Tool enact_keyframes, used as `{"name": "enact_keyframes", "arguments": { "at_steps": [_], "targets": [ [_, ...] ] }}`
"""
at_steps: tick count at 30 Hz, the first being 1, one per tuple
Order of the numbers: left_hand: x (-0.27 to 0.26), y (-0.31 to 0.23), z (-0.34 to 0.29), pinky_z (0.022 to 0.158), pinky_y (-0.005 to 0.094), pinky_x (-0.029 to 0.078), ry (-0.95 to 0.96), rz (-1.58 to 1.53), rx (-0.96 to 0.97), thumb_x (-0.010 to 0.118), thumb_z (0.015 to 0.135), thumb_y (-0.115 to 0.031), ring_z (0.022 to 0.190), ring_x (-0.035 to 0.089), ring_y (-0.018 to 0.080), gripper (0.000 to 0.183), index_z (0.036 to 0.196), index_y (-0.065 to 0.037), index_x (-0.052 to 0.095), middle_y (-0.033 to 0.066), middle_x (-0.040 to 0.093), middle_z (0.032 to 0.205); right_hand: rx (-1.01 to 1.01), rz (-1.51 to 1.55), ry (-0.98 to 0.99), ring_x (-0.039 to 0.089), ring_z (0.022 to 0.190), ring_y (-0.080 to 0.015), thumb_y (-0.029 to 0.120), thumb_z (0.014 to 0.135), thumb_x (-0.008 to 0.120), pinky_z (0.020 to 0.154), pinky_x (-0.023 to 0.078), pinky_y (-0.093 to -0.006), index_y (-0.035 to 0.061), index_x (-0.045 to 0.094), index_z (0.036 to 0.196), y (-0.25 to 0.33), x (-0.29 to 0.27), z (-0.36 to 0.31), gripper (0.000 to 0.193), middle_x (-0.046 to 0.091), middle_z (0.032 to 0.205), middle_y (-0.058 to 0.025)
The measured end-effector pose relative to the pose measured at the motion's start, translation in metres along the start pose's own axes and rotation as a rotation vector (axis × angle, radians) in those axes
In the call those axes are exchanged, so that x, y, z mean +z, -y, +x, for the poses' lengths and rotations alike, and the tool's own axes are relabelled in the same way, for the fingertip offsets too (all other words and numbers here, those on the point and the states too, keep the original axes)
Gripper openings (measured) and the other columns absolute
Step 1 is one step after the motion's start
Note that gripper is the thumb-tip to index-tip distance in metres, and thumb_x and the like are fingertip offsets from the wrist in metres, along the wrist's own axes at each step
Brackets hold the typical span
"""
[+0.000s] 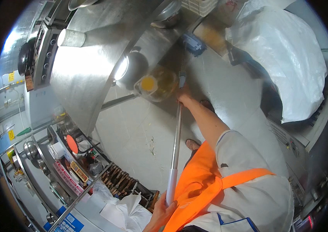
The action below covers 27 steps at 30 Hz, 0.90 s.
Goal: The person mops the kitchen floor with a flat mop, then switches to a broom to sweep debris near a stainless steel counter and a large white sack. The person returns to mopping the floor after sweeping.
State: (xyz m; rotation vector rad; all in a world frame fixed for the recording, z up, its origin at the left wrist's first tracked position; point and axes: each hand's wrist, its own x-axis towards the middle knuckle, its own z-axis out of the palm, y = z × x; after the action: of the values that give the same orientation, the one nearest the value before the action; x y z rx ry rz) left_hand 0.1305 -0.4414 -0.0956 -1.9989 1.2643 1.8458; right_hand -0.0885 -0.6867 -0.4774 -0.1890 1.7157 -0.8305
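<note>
A long-handled floor brush slants across the view, with a silver pole (176,143), a white grip and a blue-grey head (194,44) with dark bristles on the floor. My right hand (184,96) is closed round the pole just below its grey joint, arm stretched out. Close to my body, my left hand (163,213) wraps the end of the white grip (172,185). Beside my right hand stands a large clear jug (164,86) with yellowish contents and a yellow patch on top. The brush head lies near the foot of a brownish, blurred surface.
A steel worktable (94,73) on the left carries a white cylindrical container (71,38). Beneath its edge sits a metal pot (133,67). White plastic sheeting (279,58) drapes over something at right. Shelves of kitchenware (55,166) fill the lower left. My sandalled foot (192,144) rests on grey floor.
</note>
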Motion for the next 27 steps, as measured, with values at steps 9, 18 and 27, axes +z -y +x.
{"name": "enact_keyframes", "arguments": {
  "at_steps": [9,18,27],
  "targets": [
    [-0.021,-0.006,-0.05,0.052,0.0402,0.045,-0.186,0.321,-0.156,0.06,0.085,-0.015,0.059,0.059,0.0326,0.044,0.127,-0.01,0.05,0.0161,0.06,0.069,0.107,0.315,0.11,0.055,0.055,-0.0232,0.017,0.093,0.039,0.045,0.046,-0.0346,0.0044,0.045,0.121,-0.056,0.017,-0.083,0.032,0.055,0.072,-0.0094],
    [-0.007,-0.015,-0.035,0.054,0.0303,0.049,-0.491,1.094,0.344,0.057,0.085,-0.01,0.075,0.061,0.0204,0.043,0.128,-0.013,0.052,0.0114,0.06,0.115,0.27,0.573,0.249,0.047,0.046,-0.0164,0.012,0.088,0.047,0.038,0.043,-0.0355,0.0094,0.042,0.092,-0.012,0.031,-0.053,0.007,0.045,0.064,-0.0062],
    [0.03,0.115,0.056,0.061,0.0481,0.048,-0.127,0.424,-0.345,0.056,0.087,-0.028,0.077,0.064,0.0402,0.03,0.102,-0.002,0.056,0.0263,0.063,0.076,0.221,0.42,0.263,0.048,0.042,-0.019,0.022,0.089,0.052,0.037,0.04,-0.0351,0.0104,0.043,0.086,-0.064,0.004,-0.012,0.015,0.044,0.055,-0.0055]
  ]
}}
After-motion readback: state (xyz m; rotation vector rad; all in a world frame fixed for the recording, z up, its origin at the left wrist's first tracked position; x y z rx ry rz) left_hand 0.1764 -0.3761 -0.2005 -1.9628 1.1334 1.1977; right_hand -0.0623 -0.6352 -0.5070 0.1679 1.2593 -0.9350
